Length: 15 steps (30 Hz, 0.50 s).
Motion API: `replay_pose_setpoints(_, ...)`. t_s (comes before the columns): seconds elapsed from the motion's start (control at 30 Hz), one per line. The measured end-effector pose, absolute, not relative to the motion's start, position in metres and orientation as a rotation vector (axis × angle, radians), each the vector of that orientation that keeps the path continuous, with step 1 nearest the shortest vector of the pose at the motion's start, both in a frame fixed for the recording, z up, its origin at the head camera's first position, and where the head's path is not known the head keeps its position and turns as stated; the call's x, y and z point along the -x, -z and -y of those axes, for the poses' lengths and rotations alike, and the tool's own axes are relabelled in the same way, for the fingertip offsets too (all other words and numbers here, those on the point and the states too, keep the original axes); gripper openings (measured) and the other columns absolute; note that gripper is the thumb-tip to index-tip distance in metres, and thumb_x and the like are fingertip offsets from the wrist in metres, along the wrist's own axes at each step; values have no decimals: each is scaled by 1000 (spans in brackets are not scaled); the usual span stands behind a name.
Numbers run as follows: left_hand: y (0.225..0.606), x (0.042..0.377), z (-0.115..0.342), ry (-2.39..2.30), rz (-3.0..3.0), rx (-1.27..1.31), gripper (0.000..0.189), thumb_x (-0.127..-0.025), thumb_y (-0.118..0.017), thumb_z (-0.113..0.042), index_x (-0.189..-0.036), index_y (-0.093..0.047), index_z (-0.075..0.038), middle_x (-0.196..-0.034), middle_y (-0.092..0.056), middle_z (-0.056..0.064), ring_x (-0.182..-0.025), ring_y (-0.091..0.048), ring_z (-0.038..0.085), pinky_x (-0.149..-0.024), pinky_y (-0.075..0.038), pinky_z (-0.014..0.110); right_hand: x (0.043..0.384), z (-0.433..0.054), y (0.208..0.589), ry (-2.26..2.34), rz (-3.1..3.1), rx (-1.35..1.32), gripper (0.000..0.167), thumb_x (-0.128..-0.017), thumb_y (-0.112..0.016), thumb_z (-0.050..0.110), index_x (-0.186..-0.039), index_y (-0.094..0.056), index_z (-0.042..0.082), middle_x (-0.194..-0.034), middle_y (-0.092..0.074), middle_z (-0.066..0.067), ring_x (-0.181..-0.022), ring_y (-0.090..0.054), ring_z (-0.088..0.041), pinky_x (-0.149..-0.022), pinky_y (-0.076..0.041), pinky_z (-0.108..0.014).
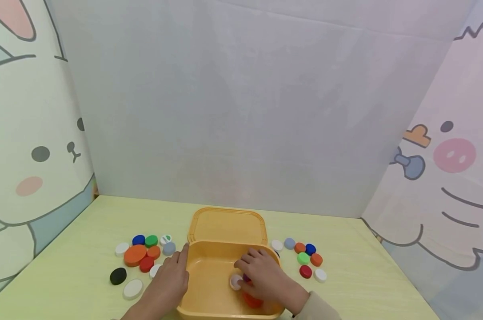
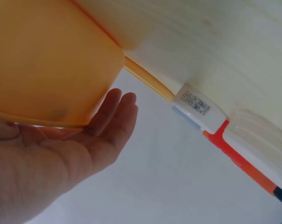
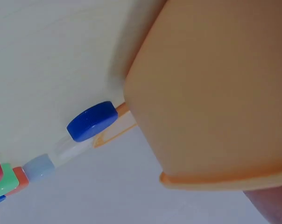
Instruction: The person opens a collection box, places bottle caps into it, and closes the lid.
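My left hand (image 1: 168,281) holds the side of the box (image 1: 209,260) on the desk (image 1: 361,284); steadiness should help my right hand (image 1: 263,273), apart, inside among caps (image 1: 235,282), its grip impossible to tell.

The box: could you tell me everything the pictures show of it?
The box is yellow-orange, apparently smooth plastic, open-topped, with rounded corners and an outward lip along its rim. It stands upright on the table, with a matching lid behind it. The left hand rests at its left rim; the right hand reaches inside, beside a white cap and partly covering other caps. Its floor is bare on the left.
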<state>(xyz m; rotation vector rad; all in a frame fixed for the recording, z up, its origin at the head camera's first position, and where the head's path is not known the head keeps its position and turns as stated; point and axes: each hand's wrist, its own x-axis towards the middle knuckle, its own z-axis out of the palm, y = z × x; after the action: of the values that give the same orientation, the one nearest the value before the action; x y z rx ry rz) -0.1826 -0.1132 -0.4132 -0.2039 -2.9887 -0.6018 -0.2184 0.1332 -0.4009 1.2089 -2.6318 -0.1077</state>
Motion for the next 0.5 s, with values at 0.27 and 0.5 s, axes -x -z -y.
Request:
replay_pose_setpoints(0.27, 414, 183, 114, 616, 2999, 200, 57, -86, -50, -12, -139, -31, 2, -118, -52, 16, -96, -53, 27, -87, -47, 48, 223, -147, 381, 49, 2692, -1044, 30, -83, -63, 36, -108, -62, 20, -99, -62, 8, -88, -48, -12, -77, -42, -30)
replay_pose_setpoints(0.5, 414, 184, 114, 637, 3003, 194, 58, -86, -50, -12, -139, -30, 1, -118, -52, 16, -95, -52, 26, -86, -48, 47, 233, -172, 366, 12, 2536, -938, 28, -78, -68, 33, -102, -63, 19, -94, -63, 6, -84, -49, -11, -73, -43, -30)
